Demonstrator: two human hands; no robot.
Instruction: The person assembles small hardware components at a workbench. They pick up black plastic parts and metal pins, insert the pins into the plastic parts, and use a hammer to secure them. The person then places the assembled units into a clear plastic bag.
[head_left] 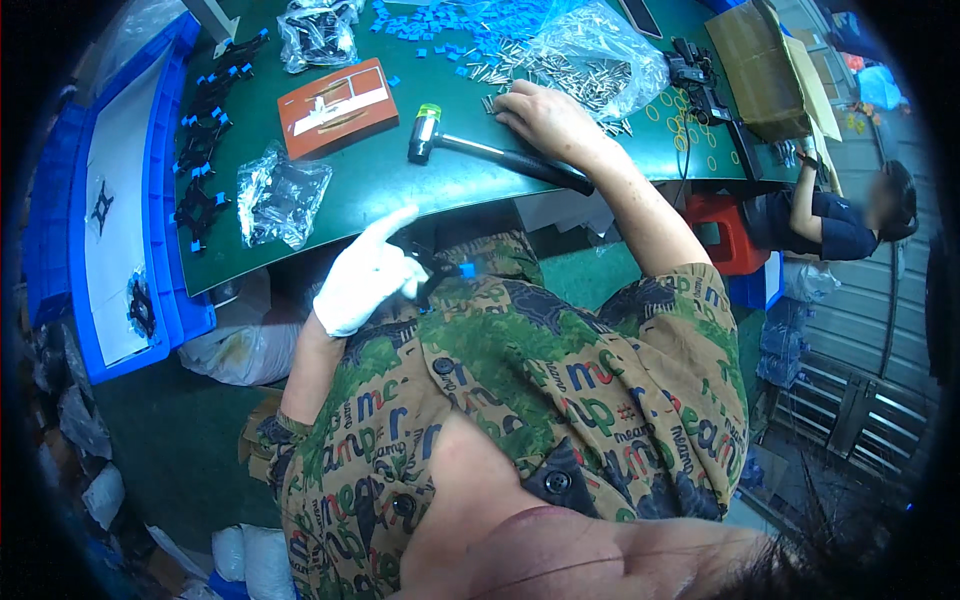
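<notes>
My left hand [368, 278], in a white glove, is near my lap below the table edge. Its forefinger points out while the other fingers curl round a black plastic part [430, 282] with a blue clip at its end. The glove hides some of that part. My bare right hand [548, 118] rests at the edge of a heap of small metal pins [590, 78], its fingers bent down and close together. What they pinch, if anything, is hidden. A hammer [480, 148] with a black handle and a green-and-black head lies just below that hand, partly under the wrist.
An orange-red box [340, 107] sits on the green table [400, 190]. Blue clips [440, 22], a clear bag [625, 45], bagged black parts [284, 197] and yellow rings [680, 122] lie around. A blue tray [60, 210] stands left. A co-worker [845, 215] is beside a cardboard box [765, 70].
</notes>
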